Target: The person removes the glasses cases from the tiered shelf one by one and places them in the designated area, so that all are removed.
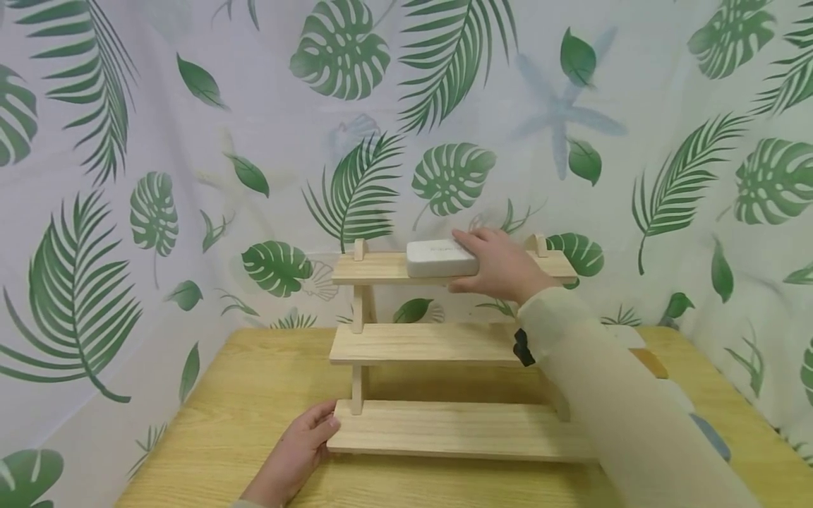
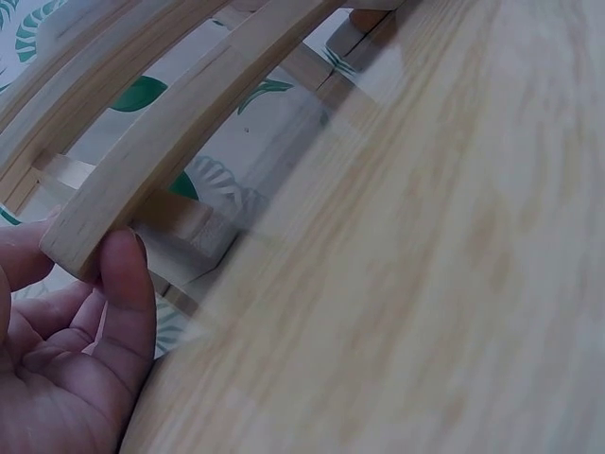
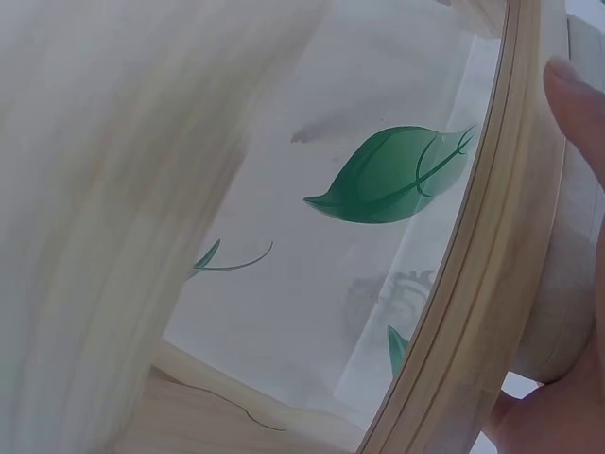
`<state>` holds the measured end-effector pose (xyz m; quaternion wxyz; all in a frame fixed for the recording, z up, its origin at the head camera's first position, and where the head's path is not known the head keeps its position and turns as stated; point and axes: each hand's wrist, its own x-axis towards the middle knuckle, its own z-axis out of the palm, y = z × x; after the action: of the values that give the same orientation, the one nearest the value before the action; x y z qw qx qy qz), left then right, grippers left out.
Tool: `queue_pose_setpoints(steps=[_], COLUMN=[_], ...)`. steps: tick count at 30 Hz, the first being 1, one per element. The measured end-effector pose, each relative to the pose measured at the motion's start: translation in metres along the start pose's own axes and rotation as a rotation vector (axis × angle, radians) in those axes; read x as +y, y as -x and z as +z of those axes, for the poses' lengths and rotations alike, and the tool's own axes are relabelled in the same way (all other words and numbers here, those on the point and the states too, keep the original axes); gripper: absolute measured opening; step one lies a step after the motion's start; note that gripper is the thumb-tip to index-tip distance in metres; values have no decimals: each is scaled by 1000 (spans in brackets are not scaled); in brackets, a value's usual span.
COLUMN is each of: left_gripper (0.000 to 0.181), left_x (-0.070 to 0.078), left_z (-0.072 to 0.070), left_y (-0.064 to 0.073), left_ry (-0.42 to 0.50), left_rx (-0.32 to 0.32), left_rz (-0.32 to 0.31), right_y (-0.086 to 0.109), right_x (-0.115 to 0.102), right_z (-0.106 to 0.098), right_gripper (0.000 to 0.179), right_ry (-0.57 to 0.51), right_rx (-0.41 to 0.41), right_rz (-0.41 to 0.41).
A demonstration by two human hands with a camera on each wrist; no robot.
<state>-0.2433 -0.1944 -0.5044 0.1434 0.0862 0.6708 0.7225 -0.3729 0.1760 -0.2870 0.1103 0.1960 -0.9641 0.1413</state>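
A light wooden three-tier shelf rack [image 1: 444,430] stands on the table. On its top board lies a white rounded box [image 1: 438,261] with faint lettering on its lid. My right hand [image 1: 502,268] grips the right end of this box. In the right wrist view, the box [image 3: 567,274] sits against the top board's edge, with the thumb [image 3: 567,85] at its side. My left hand [image 1: 295,451] pinches the left end of the rack's bottom board. The left wrist view shows that board end [image 2: 85,236] between thumb and fingers.
Behind the rack hangs a white cloth [image 1: 273,190] printed with green leaves. The yellow wooden table [image 1: 267,381] carries the rack. Right of it, partly behind my right sleeve [image 1: 622,395], lie a brown item [image 1: 649,363], a blue item [image 1: 711,436] and pale ones.
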Motion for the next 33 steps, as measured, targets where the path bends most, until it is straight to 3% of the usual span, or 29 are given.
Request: queue_pose_setpoints(steps=[18, 33], left_gripper=[69, 67], left_x=[2, -1], left_z=[1, 3], left_y=[0, 0], left_ry=[-1, -8], left_rx=[-15, -8], left_rz=[-6, 4], right_y=[15, 27], right_x=[-4, -8], right_z=[1, -4], right_gripper=[92, 91], right_ry=[26, 25], right_rx=[58, 38], right_rz=[-18, -35])
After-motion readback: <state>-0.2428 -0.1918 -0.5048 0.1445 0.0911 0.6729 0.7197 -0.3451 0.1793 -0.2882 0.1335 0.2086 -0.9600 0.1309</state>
